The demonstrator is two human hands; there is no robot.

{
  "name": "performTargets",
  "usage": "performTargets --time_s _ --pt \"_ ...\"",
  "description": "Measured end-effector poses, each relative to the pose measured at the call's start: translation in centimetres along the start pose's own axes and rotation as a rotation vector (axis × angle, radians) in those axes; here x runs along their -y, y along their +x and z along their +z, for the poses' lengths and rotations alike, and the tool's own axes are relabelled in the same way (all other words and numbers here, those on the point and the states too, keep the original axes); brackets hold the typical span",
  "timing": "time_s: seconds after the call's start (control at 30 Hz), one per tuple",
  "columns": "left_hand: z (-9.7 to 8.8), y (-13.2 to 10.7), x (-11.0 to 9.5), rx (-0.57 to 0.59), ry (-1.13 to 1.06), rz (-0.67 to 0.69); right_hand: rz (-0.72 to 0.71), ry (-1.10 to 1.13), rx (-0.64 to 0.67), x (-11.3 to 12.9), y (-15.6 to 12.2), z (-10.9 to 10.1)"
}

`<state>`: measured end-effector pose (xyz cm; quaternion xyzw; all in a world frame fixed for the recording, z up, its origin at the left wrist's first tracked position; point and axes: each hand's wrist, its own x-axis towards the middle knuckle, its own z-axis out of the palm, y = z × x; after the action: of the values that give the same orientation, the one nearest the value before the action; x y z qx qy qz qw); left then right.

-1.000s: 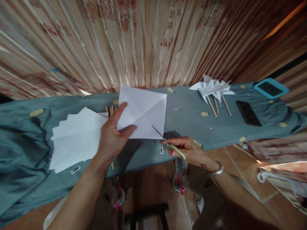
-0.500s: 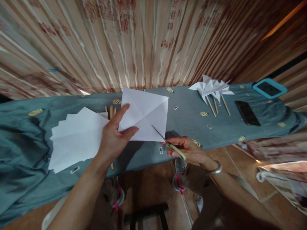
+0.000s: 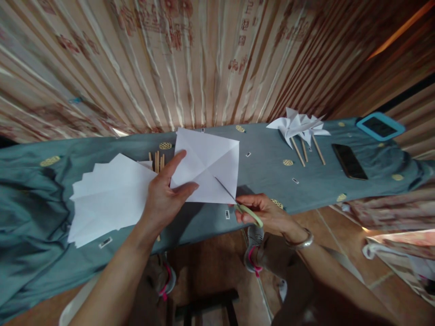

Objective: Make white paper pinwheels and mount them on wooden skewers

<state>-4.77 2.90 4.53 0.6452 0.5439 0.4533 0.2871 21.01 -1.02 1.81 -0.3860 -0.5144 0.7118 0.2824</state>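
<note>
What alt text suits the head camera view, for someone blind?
A person's left hand holds a square, creased white paper sheet; the right hand holds green-handled metal scissors, one blade over the sheet. White paper pinwheels on wooden sticks lie farther right.

paper: slid right, closer in | left hand: along with it | scissors: nearer crease crossing

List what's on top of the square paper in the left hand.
Over the square paper are the thumb and one finger of the left hand, plus a blade of the scissors in the right hand. Whatever lies beneath the paper is covered.
</note>
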Motion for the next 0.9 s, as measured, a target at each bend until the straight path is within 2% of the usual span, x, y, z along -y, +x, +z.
performTargets --time_s 0.4,0.9 --pt "0.1 0.0 -0.2 -0.006 0.003 -0.011 0.007 0.044 -0.001 -0.6 0.0 0.0" --pt "0.2 -0.2 -0.3 0.032 0.01 0.006 0.016 0.022 -0.012 0.5 -0.1 0.5"
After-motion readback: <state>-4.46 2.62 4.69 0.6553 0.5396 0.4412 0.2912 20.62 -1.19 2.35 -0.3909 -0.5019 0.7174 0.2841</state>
